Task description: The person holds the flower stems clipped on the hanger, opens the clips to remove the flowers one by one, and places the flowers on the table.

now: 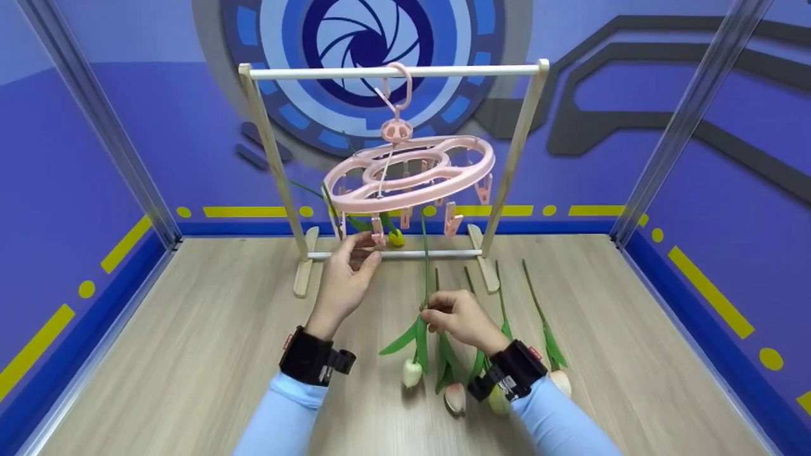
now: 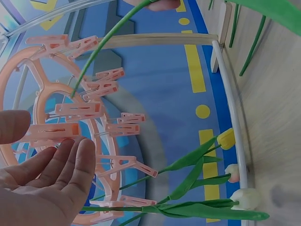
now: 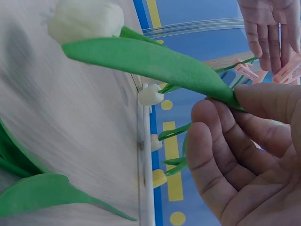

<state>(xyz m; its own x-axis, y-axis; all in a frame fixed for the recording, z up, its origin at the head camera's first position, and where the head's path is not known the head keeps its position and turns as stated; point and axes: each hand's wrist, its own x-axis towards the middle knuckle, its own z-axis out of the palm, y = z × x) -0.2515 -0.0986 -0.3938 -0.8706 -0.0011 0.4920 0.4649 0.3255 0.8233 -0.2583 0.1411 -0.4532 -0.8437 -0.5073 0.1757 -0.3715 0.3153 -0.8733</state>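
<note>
Right hand (image 1: pixel 461 318) is pinching the stem of a white tulip (image 1: pixel 412 372) — fingers curling round it, bloom hanging head-down just above the wooden table (image 1: pixel 190 354). Its stem is reaching up towards the pink clip hanger (image 1: pixel 412 174). Left hand (image 1: pixel 347 277) is reaching up with fingers straight and slightly apart, thumb and fingertips touching a peg (image 2: pixel 49 133) under the hanger's rim — other tulips are already dangling there from the wooden rack (image 1: pixel 393 71).

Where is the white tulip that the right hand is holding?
In the head view the white tulip hangs bloom-down at centre, its stem pinched by the right hand, below the pink clip hanger.
</note>
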